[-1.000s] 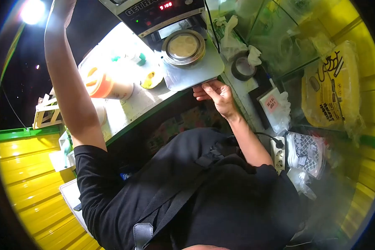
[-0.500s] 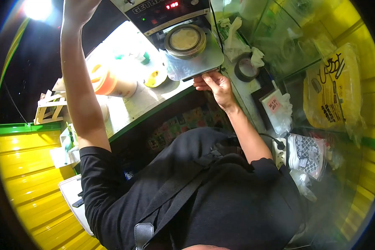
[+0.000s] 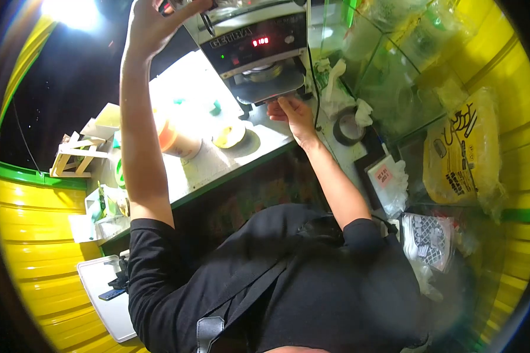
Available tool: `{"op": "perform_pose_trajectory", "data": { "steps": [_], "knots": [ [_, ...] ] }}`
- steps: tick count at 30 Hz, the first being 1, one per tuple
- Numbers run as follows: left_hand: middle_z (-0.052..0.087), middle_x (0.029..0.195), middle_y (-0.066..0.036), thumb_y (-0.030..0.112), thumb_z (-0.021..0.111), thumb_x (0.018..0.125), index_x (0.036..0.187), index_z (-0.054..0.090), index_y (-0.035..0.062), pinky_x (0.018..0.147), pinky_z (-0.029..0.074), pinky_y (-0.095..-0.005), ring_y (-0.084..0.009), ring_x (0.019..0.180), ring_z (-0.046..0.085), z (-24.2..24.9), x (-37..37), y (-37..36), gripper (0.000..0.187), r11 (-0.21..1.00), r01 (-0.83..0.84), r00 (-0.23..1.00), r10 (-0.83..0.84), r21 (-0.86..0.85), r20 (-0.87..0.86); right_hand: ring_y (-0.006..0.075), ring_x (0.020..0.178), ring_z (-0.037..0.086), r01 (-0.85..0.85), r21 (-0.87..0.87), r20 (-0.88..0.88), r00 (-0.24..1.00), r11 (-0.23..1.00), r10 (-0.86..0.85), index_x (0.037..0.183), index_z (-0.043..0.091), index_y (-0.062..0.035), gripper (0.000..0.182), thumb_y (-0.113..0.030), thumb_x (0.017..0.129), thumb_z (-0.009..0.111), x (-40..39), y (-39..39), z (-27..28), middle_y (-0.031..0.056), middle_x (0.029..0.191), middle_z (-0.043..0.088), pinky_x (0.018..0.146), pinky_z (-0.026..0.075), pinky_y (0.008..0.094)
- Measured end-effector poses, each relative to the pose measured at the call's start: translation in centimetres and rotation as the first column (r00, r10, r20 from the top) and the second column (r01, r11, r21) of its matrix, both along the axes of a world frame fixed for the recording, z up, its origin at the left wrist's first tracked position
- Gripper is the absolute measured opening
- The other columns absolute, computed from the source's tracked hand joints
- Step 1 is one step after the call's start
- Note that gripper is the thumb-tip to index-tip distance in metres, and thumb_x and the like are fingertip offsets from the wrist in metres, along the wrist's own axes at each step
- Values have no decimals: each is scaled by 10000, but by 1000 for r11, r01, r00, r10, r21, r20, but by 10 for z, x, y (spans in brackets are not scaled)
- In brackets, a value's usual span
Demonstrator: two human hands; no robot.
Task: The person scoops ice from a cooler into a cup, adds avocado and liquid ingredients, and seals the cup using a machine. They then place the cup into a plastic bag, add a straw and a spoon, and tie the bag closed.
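Note:
A cup sealing machine [image 3: 259, 42] with a lit red display stands on the counter. Its metal tray [image 3: 265, 89] is mostly pushed in under the body, and a round ring holder [image 3: 262, 72] on it is partly hidden. My right hand [image 3: 295, 120] is closed on the tray's front edge, thumb on top and fingers curled below. My left hand [image 3: 153, 29] is raised beside the machine's upper left, thumb stretched apart from the fingers. A small reddish thing shows near those fingers, which the frame's top edge partly cuts off.
An orange and white tub [image 3: 179, 140] and a yellow-rimmed container [image 3: 228, 135] stand on the bright counter left of the machine. To the right lie a roll of dark tape [image 3: 348, 128], plastic packs [image 3: 388, 179] and a yellow bag [image 3: 462, 153]. A black cable hangs beside the machine.
The tray with its ring holder has slid back under the machine, pushed by my right hand. My left hand has shifted right, nearer the machine's top. The view has tilted upward.

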State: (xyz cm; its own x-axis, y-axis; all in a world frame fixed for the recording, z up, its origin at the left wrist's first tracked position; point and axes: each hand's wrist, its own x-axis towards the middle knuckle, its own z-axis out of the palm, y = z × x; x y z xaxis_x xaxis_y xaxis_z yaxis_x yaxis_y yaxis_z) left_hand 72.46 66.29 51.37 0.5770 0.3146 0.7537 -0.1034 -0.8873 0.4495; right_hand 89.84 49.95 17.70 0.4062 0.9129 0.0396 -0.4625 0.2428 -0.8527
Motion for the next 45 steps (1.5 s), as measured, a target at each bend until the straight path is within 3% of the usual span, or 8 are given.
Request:
{"op": "perform_pose_trajectory", "data": {
  "steps": [12,16,18,22,28,32,38,45],
  "knots": [
    [662,1404,-171,332,993,708,1538,517,42,991,555,-396,-267,1081,700,-18,6,31,1000,974,-62,978,15,219,207,196,622,731,3,-298,277,957,955,84,833,771,10,646,-592,1027,642,22,46,-24,109,718,749,614,585,327],
    [673,1359,-191,309,981,687,1555,508,92,946,559,-414,-295,1015,707,-13,-1,18,1012,980,-122,981,95,156,171,163,638,727,-350,-647,548,404,677,732,906,776,-9,520,-510,1022,696,42,-1,144,90,733,751,591,550,285],
    [688,1280,-187,316,967,695,1554,500,102,937,555,-428,-317,1013,705,-12,-1,15,1001,988,-115,982,98,102,161,111,648,710,-412,-548,749,146,728,646,1071,775,-43,438,-472,1006,716,32,-34,287,50,773,768,644,550,269],
    [656,1371,-161,241,945,702,1571,477,92,967,558,-428,-293,1056,686,-7,-6,13,998,994,-89,989,81,59,126,123,457,583,-361,627,570,817,691,-90,757,638,-66,493,-397,1115,569,107,6,383,72,643,674,503,459,231],
    [650,1347,-168,259,944,704,1566,471,114,993,547,-459,-335,1100,671,-2,-10,9,994,996,-62,990,54,58,132,351,1275,608,288,722,679,-114,630,-726,1638,386,-101,802,-586,1039,611,216,257,478,238,1492,511,1023,559,446],
    [644,1367,-167,270,951,703,1571,464,111,1000,548,-462,-339,1109,670,-2,-10,10,1008,998,-34,990,26,54,141,212,944,708,102,347,748,570,932,-340,1604,416,-103,655,-490,1097,566,196,283,478,120,1156,602,805,623,357],
    [655,1359,-159,245,951,704,1566,482,116,995,556,-452,-317,1084,687,1,-11,6,991,998,-56,993,56,-4,100,83,539,428,170,569,533,669,804,-518,1068,510,-127,315,-440,1098,489,134,176,471,14,817,499,490,350,247],
    [662,1414,-132,255,971,677,1567,489,81,988,545,-419,-258,1036,679,-2,-7,11,1028,997,-56,992,50,49,118,226,755,478,8,862,294,805,506,-515,1041,500,-156,410,-541,1137,398,123,44,358,96,903,525,739,434,414]
  ]
}}
